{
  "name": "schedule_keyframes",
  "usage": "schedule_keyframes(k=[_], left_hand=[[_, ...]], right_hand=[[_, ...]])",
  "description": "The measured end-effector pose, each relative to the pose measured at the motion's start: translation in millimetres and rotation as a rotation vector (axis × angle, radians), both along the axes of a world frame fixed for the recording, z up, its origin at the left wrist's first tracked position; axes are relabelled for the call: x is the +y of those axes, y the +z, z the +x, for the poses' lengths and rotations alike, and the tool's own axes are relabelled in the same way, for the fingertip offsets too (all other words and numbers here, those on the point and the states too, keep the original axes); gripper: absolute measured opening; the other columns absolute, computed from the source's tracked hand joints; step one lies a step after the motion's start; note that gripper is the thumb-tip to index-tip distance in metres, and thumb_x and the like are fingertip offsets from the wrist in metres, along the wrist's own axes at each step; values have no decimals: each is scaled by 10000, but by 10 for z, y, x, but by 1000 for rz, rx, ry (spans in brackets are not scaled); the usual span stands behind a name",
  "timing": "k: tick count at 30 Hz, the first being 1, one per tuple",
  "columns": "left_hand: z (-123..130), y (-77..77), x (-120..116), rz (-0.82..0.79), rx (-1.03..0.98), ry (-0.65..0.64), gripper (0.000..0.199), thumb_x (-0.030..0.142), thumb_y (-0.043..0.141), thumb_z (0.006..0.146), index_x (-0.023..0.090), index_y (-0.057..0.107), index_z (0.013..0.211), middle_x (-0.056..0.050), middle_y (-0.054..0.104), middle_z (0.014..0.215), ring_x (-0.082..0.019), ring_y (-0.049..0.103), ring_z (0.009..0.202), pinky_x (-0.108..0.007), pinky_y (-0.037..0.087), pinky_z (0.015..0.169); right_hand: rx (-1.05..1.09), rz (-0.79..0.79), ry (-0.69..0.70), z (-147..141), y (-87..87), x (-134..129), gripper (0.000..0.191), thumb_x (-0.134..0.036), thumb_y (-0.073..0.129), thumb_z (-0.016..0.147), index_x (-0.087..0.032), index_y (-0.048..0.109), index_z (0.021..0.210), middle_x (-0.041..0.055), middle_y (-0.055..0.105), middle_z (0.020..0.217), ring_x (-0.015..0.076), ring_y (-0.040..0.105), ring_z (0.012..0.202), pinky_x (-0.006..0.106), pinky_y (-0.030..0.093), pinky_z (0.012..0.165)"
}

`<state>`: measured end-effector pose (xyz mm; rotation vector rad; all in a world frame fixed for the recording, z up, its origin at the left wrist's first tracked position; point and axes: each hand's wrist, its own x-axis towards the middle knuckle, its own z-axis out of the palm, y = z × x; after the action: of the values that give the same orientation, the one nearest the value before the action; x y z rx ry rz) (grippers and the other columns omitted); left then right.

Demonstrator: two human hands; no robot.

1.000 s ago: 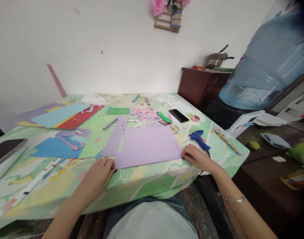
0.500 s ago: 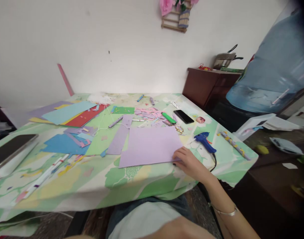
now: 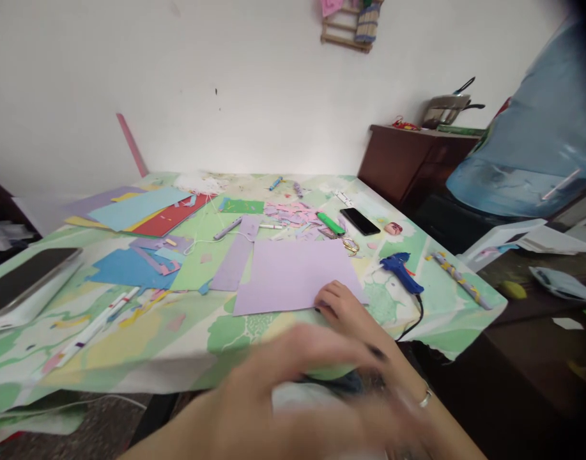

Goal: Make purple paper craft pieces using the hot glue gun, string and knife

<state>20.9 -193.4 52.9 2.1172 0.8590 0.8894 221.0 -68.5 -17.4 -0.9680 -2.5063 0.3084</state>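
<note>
A sheet of light purple paper (image 3: 293, 271) lies flat near the front of the table. At its front right edge, my right hand (image 3: 338, 305) has its fingers curled over the paper, gripping the edge. My left hand (image 3: 316, 377) is raised close to the camera, in front of the table edge and across my right forearm. Motion smears its bent fingers, and whether they hold anything is unclear. Right of the sheet lies a blue glue gun (image 3: 402, 271) with a black cord. Beyond the sheet are a green-handled cutter (image 3: 330, 223) and gold-handled scissors (image 3: 351, 246).
Coloured sheets (image 3: 139, 207), a blue paper piece (image 3: 124, 268) and pink scraps (image 3: 293, 214) cover the left and middle. A black phone (image 3: 360, 222) lies at the back right; another device (image 3: 31, 278) stands at left. A decorated stick (image 3: 460, 281) lies near the right edge.
My left hand has come up into view in front of the table. My right hand has shifted left along the paper's front edge. The view has tilted slightly.
</note>
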Motion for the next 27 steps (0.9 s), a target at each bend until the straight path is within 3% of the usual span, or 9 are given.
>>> schedule_keyframes(k=[2, 4, 7, 9, 17, 27], left_hand=[[-125, -158, 310, 253, 127, 239, 304, 227, 454, 893, 297, 584, 1158, -60, 570, 1176, -218, 516, 1104, -375, 448, 941], [-286, -420, 573, 372, 203, 428, 253, 222, 481, 882, 228, 589, 1110, -94, 582, 1092, -219, 535, 1034, -393, 450, 910], [-513, -778, 791, 318, 346, 504, 154, 252, 559, 836, 175, 602, 962, -92, 594, 984, -231, 540, 952, -396, 463, 844], [-601, -885, 832, 277, 400, 480, 130, 245, 557, 839, 165, 588, 937, -84, 594, 958, -224, 532, 933, -384, 452, 831], [-719, -818, 850, 248, 404, 400, 173, 185, 422, 907, 168, 581, 840, -52, 578, 866, -177, 511, 850, -317, 417, 791], [-850, -770, 803, 107, 425, 443, 130, 183, 463, 856, 170, 525, 743, -25, 550, 769, -166, 504, 761, -285, 405, 689]], right_hand=[[-19, 5, 8, -47, 2, -16, 136, -79, 466, 854, -155, 577, 836, 76, 565, 847, 202, 463, 845, 336, 396, 752], [-31, 10, 21, -115, 3, -31, 150, -85, 447, 868, -152, 579, 855, 78, 562, 849, 199, 463, 840, 330, 390, 741], [-46, 33, 49, -257, -3, -34, 169, -112, 424, 896, -153, 584, 861, 78, 560, 838, 193, 464, 827, 322, 380, 731], [-75, 58, 67, -367, -10, -16, 174, -129, 426, 904, -152, 589, 848, 76, 560, 826, 188, 462, 809, 317, 371, 724], [-133, 113, 126, -678, -44, 81, 113, -127, 482, 881, -153, 583, 839, 55, 561, 806, 175, 454, 790, 293, 351, 703], [-61, -22, 145, -792, 5, 51, 97, -91, 503, 845, -150, 578, 827, 46, 568, 816, 157, 488, 794, 268, 373, 709]])
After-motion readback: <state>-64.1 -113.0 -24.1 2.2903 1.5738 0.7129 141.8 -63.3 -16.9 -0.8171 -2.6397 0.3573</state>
